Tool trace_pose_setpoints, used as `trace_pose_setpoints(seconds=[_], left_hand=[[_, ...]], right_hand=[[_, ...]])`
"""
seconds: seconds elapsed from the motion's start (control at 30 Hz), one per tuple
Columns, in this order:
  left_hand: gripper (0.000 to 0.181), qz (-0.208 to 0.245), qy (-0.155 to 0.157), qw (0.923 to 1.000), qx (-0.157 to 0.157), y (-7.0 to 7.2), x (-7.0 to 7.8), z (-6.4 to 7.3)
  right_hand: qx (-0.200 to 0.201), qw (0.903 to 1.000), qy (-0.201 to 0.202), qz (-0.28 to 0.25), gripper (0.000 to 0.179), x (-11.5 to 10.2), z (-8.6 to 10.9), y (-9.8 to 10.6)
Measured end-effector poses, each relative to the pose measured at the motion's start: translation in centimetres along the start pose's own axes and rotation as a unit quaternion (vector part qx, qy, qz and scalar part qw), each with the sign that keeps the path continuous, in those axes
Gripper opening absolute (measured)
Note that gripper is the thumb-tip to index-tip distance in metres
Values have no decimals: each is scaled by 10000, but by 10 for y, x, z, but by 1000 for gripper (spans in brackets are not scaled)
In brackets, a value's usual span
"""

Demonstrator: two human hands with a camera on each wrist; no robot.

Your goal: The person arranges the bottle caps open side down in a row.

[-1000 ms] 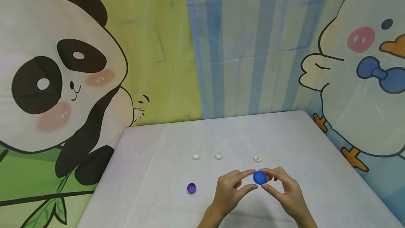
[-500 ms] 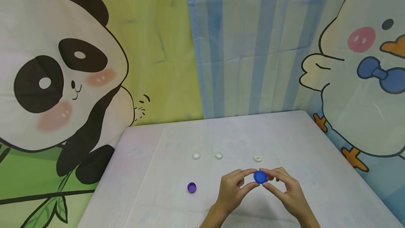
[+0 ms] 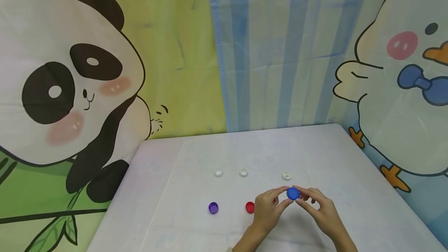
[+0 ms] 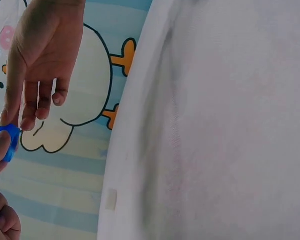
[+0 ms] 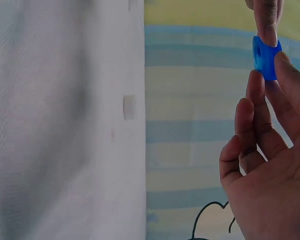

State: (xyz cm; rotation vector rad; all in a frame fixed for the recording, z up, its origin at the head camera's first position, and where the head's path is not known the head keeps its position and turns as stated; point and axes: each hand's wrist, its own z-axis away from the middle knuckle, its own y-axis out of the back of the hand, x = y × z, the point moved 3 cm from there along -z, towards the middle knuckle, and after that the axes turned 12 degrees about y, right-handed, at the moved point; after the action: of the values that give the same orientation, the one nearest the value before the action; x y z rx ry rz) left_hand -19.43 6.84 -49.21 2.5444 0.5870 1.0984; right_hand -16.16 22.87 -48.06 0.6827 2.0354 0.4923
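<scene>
Both hands hold a blue bottle cap (image 3: pixel 293 193) between them above the table. My left hand (image 3: pixel 266 210) pinches its left side with thumb and forefinger, and my right hand (image 3: pixel 323 212) pinches the right side. In the right wrist view the blue cap (image 5: pixel 270 62) looks like a short cylinder with a hollow side. Just left of my left hand, a red cap (image 3: pixel 250 207) lies on the table, partly covered by that hand. Farther left is a purple cap (image 3: pixel 213 207), hollow side up.
Three small whitish round pieces lie in a row farther back: a left one (image 3: pixel 218 173), a middle one (image 3: pixel 243 172) and a right one (image 3: pixel 286 176). A white cloth covers the table (image 3: pixel 182 213). Printed curtains (image 3: pixel 266 49) hang behind it.
Both hands have shifted slightly right with the blue cap, which has turned a little. The red cap, earlier hidden by my left hand, now shows. The view has also moved slightly.
</scene>
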Motion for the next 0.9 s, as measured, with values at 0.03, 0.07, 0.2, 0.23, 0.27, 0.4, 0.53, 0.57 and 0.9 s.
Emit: trace_pose_setpoints(seconds=[0.03,0.07,0.2,0.23,0.27,0.4,0.53,0.57,0.9], left_hand=[[32,-43,113,9999,-21,-4,-1,2],[32,-88,211,9997,-35,-7,-2,3],[30,-327,456,9984,-36,-19,-4,10],[30,-348,538,9979,-53,-22,-6,12],[30,-390,581,9975,-54,-24,-7,14],[29,-470,909,9944,-257,-34,-15,19],[29,-558,1147,9907,-474,-41,-23,23],[29,-593,1189,9899,-502,-43,-25,24],[31,-813,1512,9817,-820,-53,-40,35]], right_hand=[[-20,10000,-57,33,32,3,1,-1],[-62,9999,-127,59,31,6,2,-1],[-158,9995,-198,210,29,19,6,-4],[-185,9994,-196,234,29,23,7,-6],[-196,9993,-175,251,29,27,8,-7],[-211,9990,-109,369,29,41,12,-14],[-205,9987,-88,452,29,53,16,-22],[-209,9987,-83,461,28,55,17,-24],[-864,9932,-693,373,32,66,22,-33]])
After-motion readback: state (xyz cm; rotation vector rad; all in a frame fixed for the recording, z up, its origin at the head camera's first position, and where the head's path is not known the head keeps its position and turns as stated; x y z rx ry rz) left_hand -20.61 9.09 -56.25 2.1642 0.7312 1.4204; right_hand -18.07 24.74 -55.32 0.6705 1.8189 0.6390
